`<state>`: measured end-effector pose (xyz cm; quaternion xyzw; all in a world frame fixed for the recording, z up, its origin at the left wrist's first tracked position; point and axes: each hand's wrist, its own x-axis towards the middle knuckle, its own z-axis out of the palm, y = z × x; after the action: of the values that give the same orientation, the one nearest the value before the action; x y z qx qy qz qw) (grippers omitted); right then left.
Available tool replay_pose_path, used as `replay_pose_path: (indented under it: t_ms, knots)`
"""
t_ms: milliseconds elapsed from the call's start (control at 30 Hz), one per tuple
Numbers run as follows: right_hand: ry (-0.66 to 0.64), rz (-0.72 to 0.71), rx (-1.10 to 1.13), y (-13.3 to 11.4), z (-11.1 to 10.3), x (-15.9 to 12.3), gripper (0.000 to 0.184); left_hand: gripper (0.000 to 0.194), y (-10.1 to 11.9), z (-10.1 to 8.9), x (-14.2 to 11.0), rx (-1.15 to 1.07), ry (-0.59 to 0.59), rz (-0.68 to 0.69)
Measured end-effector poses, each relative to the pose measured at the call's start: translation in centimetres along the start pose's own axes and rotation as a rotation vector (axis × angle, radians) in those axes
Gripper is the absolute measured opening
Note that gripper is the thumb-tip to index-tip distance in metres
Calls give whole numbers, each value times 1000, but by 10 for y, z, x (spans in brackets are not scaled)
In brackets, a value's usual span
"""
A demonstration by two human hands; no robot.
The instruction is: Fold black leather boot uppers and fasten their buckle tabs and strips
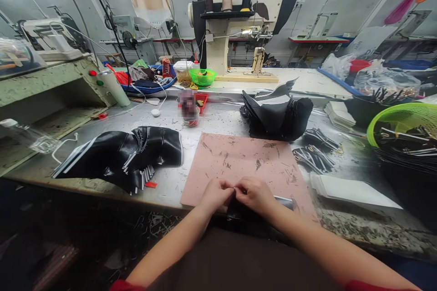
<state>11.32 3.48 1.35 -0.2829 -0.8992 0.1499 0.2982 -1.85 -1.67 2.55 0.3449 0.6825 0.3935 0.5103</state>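
My left hand (215,194) and my right hand (255,194) meet at the near edge of a pink cutting mat (239,159), fingertips pinched together on a small item too tiny to identify. A dark leather piece (239,214) lies under and just below both hands at the table edge. A metal tool (284,200) pokes out to the right of my right hand.
A stack of black leather pieces (126,154) lies left of the mat, another pile (276,111) behind it. Small black parts (312,150), white cards (351,191) and a green basket (403,118) sit right. A sewing machine (239,22) stands at the back, a jar (189,109) mid-table.
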Motion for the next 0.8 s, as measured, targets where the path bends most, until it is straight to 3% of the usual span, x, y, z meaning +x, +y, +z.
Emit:
replay_pose_path:
  t_ms: [133, 533, 667, 800]
  knots:
    - [-48, 124, 172, 4, -1, 0, 12, 9, 6, 0, -4, -64, -14, -38]
    - [-76, 200, 341, 9, -3, -1, 13, 9, 12, 1, -6, -59, -30, -50]
    - [7, 79, 412, 12, -12, -9, 10, 7, 5, -1, 2, 32, -3, -15]
    - [-81, -24, 459, 26, -35, -30, 13, 7, -3, -3, 11, 196, 16, 12]
